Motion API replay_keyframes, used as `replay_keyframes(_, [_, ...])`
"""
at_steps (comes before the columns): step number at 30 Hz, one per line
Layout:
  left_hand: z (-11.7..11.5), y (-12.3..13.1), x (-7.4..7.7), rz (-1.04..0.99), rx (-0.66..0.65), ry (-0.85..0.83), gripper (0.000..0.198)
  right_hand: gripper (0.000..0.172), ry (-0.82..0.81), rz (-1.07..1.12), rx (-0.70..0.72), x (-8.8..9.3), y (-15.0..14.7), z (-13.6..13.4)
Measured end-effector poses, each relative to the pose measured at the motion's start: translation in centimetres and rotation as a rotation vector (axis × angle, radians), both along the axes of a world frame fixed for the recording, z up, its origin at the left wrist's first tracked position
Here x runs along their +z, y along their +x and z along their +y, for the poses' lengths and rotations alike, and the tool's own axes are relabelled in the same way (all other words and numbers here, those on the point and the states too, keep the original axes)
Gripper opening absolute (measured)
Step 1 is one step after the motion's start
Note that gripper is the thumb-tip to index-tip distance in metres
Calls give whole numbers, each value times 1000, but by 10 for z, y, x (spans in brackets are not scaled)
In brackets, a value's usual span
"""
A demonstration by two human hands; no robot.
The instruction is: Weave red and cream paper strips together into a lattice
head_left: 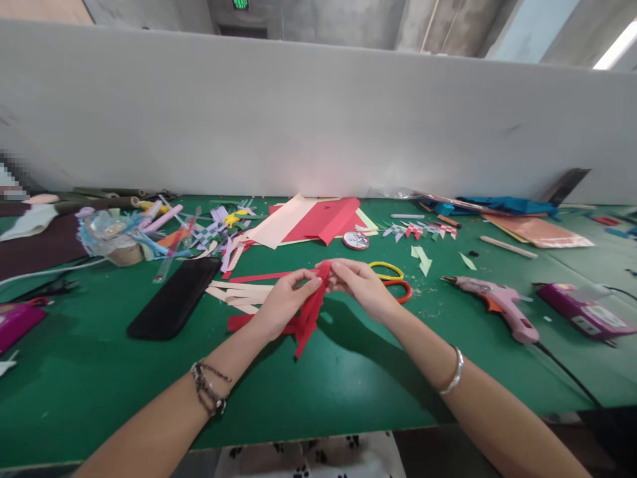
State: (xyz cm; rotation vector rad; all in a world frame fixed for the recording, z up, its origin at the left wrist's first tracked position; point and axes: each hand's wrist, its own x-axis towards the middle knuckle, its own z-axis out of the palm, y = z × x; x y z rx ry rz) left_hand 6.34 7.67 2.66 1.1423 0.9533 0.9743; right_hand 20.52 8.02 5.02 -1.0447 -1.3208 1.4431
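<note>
Both of my hands meet over the middle of the green table. My left hand and my right hand each pinch the same bundle of red paper strips, which hangs down between them. Cream paper strips and another red strip lie on the table just left of my left hand. Scissors with yellow and orange handles lie right behind my right hand.
A black phone lies at the left. A pink glue gun lies at the right with its cable. Red and cream paper sheets, woven paper pieces and a heap of coloured strips sit along the grey partition.
</note>
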Motion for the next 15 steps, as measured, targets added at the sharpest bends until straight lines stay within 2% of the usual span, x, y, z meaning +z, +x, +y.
replay_keyframes(2, [-1,1,0,10,1,-25,35,25,1,-29,-23,0,1,0])
replay_keyframes(8, [-6,5,4,-45,-93,-96,32,17,77,-250,-62,3,2,0])
replay_keyframes(12, [-8,8,3,-72,-115,-216,21,18,101,-236,-74,2,4,2])
replay_keyframes(15, [-9,8,3,-86,-201,-252,13,19,111,-189,-62,0,6,5])
